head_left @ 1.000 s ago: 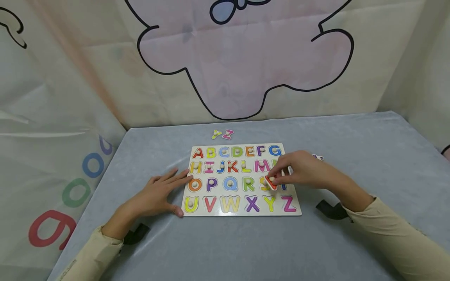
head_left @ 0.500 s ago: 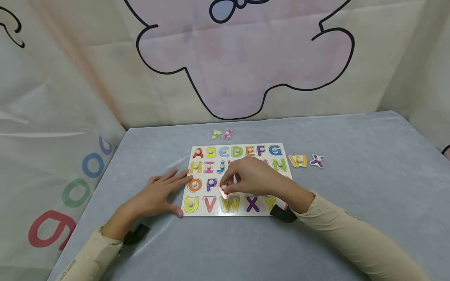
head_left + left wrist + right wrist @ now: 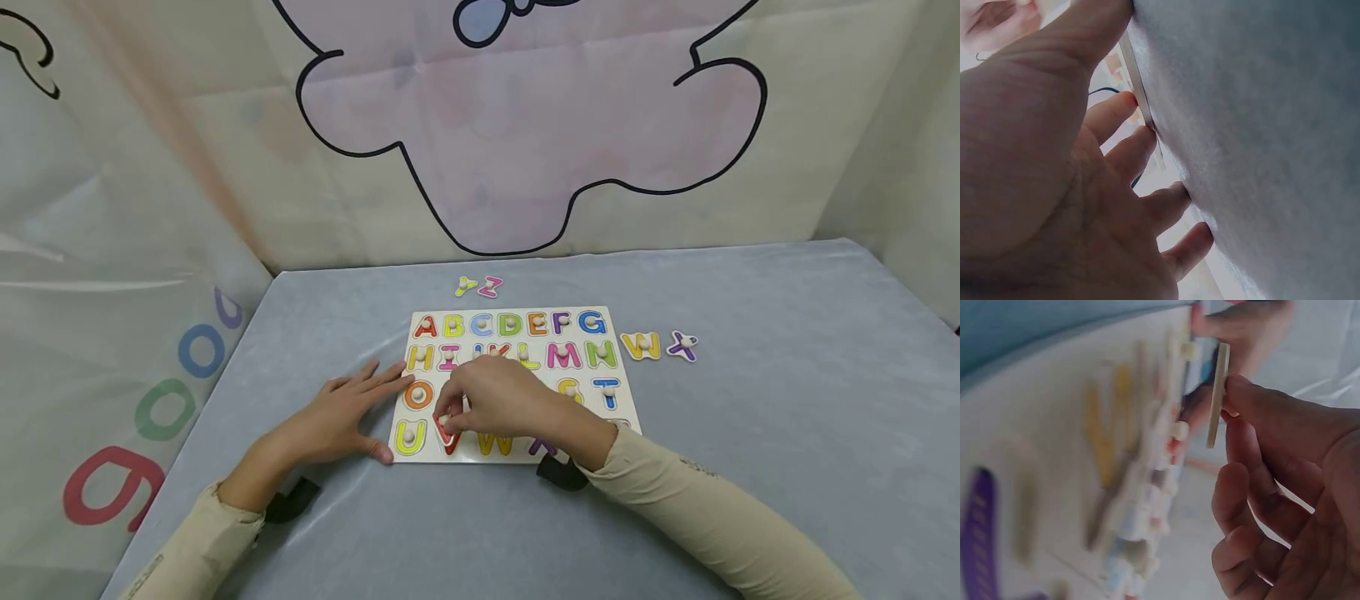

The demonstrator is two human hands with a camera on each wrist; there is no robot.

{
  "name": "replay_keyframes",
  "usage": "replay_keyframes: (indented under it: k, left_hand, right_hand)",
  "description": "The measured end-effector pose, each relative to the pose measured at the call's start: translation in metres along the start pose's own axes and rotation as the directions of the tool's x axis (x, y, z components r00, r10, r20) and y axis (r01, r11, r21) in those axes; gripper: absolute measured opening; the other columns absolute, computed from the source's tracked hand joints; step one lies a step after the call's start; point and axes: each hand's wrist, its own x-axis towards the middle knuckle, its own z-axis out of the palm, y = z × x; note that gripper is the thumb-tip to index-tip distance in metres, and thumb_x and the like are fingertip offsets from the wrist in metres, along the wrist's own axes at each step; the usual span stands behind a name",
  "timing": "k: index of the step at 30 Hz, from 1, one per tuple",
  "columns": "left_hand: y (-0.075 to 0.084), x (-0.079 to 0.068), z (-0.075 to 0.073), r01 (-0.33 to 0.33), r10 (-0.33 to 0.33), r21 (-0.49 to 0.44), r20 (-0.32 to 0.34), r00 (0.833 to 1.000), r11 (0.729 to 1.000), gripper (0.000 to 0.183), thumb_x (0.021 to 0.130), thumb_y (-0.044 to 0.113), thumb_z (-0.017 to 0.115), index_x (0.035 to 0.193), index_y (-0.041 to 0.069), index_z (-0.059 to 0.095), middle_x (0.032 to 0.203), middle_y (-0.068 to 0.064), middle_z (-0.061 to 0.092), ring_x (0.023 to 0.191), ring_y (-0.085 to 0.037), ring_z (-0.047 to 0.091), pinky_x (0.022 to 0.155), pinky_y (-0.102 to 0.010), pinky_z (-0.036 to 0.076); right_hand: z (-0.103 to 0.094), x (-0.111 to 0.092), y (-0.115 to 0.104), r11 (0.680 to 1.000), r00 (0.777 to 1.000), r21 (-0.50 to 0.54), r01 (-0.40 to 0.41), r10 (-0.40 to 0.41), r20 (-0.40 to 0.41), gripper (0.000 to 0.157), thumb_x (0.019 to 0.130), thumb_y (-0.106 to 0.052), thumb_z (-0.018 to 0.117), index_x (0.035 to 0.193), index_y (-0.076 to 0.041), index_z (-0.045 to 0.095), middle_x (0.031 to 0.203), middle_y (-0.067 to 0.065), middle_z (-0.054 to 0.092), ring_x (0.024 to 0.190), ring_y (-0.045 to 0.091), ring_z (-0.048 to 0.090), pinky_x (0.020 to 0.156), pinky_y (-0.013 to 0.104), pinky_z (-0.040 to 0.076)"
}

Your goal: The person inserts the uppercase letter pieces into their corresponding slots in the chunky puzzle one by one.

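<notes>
The white alphabet puzzle board lies on the table with many lettered pieces in their recesses, each with a small knob. My right hand pinches the red letter V puzzle piece by its knob, over the V recess in the bottom row. In the right wrist view the piece appears edge-on between thumb and index finger, raised off the board. My left hand rests with spread fingers at the board's left edge. Its fingertips touch that edge in the left wrist view. The right hand hides part of the lower rows.
Right of the board lie a yellow W piece and a purple X piece. Behind it are a yellow-green Y piece and a pink Z piece. A grey cloth covers the table, and a printed backdrop stands behind.
My right hand has carried the red V piece leftward across the board from near the S to the V recess, uncovering the W and X pieces. My left hand has stayed put.
</notes>
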Motion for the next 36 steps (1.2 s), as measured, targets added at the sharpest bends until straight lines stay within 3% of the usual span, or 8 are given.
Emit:
replay_keyframes:
  k: [13, 30, 36]
  left_hand:
    - [-0.001, 0.000, 0.002, 0.004, -0.004, -0.007, 0.007, 1.000, 1.000, 0.105, 0.065, 0.068, 0.074, 0.156, 0.032, 0.033, 0.166, -0.002, 0.025, 0.153, -0.042, 0.020, 0.108, -0.064, 0.027]
    - [-0.003, 0.001, 0.001, 0.011, -0.011, 0.010, 0.007, 1.000, 1.000, 0.106, 0.065, 0.069, 0.074, 0.156, 0.033, 0.032, 0.167, 0.001, 0.024, 0.153, -0.040, 0.020, 0.109, -0.064, 0.026]
    - [-0.002, 0.001, 0.000, 0.013, -0.013, 0.013, 0.007, 1.000, 1.000, 0.107, 0.065, 0.069, 0.074, 0.156, 0.034, 0.032, 0.167, 0.001, 0.023, 0.153, -0.039, 0.019, 0.109, -0.064, 0.026]
  right_hand:
    - [0.021, 0.008, 0.010, 0.999, 0.997, -0.001, -0.048, 0.048, 0.064, 0.006, 0.082, -0.028, 0.082, 0.086, -0.031, 0.078, 0.061, -0.017, 0.056, 0.063, -0.001, 0.051, 0.060, 0.021, 0.039]
    - [0.021, 0.005, 0.002, 0.995, 0.995, -0.070, -0.069, 0.074, 0.070, 0.007, 0.087, -0.024, 0.076, 0.091, -0.028, 0.079, 0.060, -0.014, 0.053, 0.063, 0.002, 0.049, 0.057, 0.022, 0.035]
    - [0.009, 0.000, 0.003, 0.995, 0.994, -0.057, -0.080, 0.083, 0.067, 0.020, 0.085, -0.031, 0.079, 0.104, -0.027, 0.078, 0.063, -0.016, 0.056, 0.064, 0.002, 0.051, 0.058, 0.024, 0.037]
